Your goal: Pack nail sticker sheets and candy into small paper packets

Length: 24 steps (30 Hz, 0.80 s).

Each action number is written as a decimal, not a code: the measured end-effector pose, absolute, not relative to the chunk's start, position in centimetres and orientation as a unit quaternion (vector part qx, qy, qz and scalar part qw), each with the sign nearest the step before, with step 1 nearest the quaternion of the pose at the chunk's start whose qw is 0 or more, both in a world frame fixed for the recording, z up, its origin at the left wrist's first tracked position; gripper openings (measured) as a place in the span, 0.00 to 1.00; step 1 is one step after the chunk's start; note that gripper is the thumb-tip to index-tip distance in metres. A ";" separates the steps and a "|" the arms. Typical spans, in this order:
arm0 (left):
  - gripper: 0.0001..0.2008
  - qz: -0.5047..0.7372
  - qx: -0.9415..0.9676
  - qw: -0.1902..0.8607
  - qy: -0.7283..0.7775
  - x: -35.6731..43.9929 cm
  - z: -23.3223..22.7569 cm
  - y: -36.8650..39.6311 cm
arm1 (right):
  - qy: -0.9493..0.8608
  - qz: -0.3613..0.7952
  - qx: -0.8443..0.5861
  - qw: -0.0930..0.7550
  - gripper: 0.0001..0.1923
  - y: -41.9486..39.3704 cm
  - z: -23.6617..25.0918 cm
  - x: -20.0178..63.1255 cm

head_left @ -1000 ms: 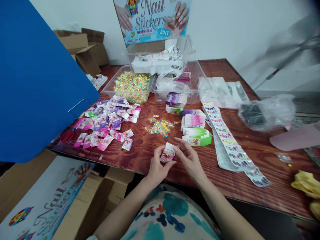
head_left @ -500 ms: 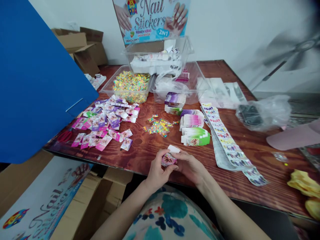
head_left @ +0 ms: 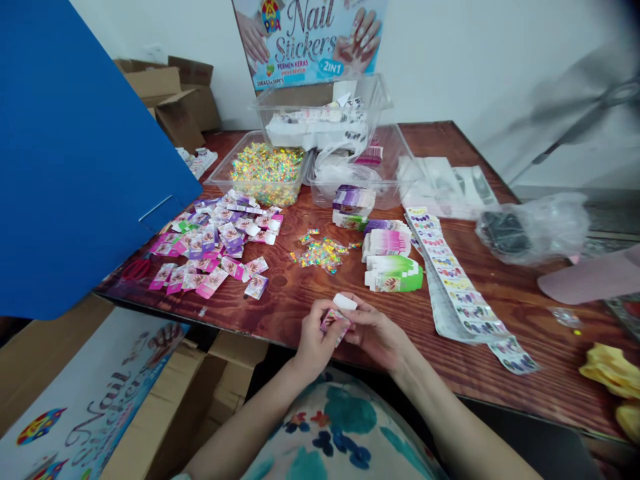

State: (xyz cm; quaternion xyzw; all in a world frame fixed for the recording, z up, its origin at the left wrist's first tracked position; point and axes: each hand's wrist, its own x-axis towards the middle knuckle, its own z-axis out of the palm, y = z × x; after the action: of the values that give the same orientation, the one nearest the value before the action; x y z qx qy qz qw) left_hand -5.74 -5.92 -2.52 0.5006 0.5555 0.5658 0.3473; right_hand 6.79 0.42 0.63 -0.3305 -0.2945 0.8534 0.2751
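Observation:
Over the table's front edge, my left hand (head_left: 316, 337) pinches a small pink printed box (head_left: 333, 323) between thumb and fingers. The box's white flap (head_left: 345, 302) stands up, open at the top. My right hand (head_left: 373, 330) has its fingers closed at the right side of the same box and flap. Beyond my hands lies a small heap of shiny yellow candy packets (head_left: 323, 255). To its right stand stacks of flattened boxes, green (head_left: 395, 275), pink (head_left: 386, 245) and purple (head_left: 354, 199). A pile of small folded boxes (head_left: 215, 240) spreads out at the left.
A clear tub of candy packets (head_left: 220, 179) and a clear bin with paper strips (head_left: 263, 100) stand at the back. Long sticker strips (head_left: 453, 283) lie at the right. A blue panel (head_left: 85, 173) juts in from the left, near red scissors (head_left: 136, 270).
The small box has tilted in my hands, and my fingers have shifted slightly around it. The whole view has moved a little, so the table appears slightly farther right.

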 end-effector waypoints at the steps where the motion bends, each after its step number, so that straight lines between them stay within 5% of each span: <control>1: 0.09 0.563 0.496 0.337 0.568 -5.8 -2.4 -5.9 | -0.336 0.831 -0.336 0.288 0.15 0.4 0.7 6.7; 8: 0.09 0.583 0.450 0.263 0.623 -5.8 -0.9 -5.6 | -0.649 0.557 -0.309 0.416 0.09 0.6 1.6 6.8; 18: 0.08 0.574 0.514 0.233 0.594 -6.3 -1.8 -5.8 | -0.498 0.704 -0.358 0.359 0.11 1.4 1.3 6.6; 24: 0.08 0.577 0.509 0.242 0.591 -6.5 -1.4 -5.9 | -0.540 0.693 -0.333 0.340 0.10 1.9 1.9 7.0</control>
State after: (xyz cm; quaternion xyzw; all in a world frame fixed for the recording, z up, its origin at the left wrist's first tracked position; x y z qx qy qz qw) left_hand -6.47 -5.89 -1.36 0.5089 0.5910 0.5772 0.2420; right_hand 6.96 1.88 1.85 -0.3334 -0.5405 0.6934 0.3404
